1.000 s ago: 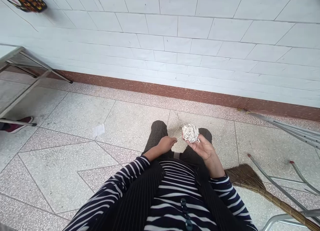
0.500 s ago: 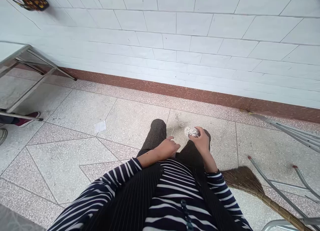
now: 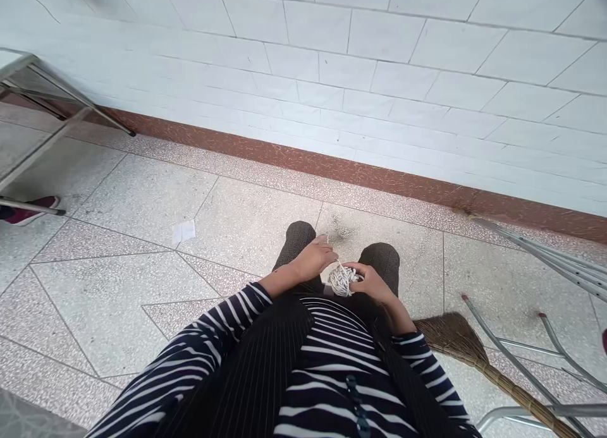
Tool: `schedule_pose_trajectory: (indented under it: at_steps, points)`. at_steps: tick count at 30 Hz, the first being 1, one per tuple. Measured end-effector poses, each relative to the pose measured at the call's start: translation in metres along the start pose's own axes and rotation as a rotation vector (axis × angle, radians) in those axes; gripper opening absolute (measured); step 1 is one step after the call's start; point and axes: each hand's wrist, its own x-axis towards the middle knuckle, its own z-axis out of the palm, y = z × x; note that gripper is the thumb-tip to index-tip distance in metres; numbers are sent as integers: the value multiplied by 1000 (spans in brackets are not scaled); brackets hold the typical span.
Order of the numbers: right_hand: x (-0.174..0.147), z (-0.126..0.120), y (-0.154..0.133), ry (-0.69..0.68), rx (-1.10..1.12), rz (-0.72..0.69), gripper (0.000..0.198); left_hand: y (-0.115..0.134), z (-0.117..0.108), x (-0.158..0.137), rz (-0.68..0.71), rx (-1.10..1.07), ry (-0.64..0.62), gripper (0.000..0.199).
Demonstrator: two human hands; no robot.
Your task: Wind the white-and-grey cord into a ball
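Note:
A ball of pale twine [image 3: 342, 280] rests in my lap between my knees. My right hand [image 3: 372, 283] cups the ball from the right side. My left hand [image 3: 314, 258] is closed on the loose strand of twine just above the ball, at its left. A tangle of the same twine [image 3: 340, 229] lies on the floor tiles beyond my knees. My arms are in dark sleeves with white stripes.
A straw broom [image 3: 478, 356] lies on the floor at my right, beside metal chair legs [image 3: 531, 368]. A metal frame [image 3: 52, 122] stands at the far left with someone's shoe [image 3: 28, 210] under it. A scrap of paper [image 3: 184, 231] lies on the tiles.
My right hand brought the ball from above my right knee down into my lap. My left hand rose and took the strand above it. The view tilted down slightly.

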Motion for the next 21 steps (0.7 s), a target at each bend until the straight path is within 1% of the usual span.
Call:
schedule_pose_trajectory:
  at_steps: [3, 7, 10, 13, 16, 18, 19, 21]
  points:
    - [-11, 6, -8, 13, 90, 1, 55, -6, 16, -3, -118, -108, 0, 26]
    - [-23, 14, -25, 55, 202, -21, 57, -12, 39, -10, -225, -217, -47, 22]
    - [-28, 9, -39, 192, 315, -29, 56, -13, 48, -15, -255, -243, -65, 23]
    - [-25, 1, -48, 386, 350, -41, 54, -6, 47, -16, -216, -217, -41, 25]
    - [-14, -3, -47, 589, 225, -96, 54, 9, 38, -14, -89, -141, -3, 30]
    - [-4, 0, -41, 701, 2, -132, 57, 20, 33, -11, -12, -82, 14, 30]
    - [1, 4, -37, 732, -135, -141, 58, 25, 31, -10, 7, -51, 21, 29]
    - [10, 13, -28, 732, -363, -138, 54, 30, 28, -8, 15, 4, 21, 25]
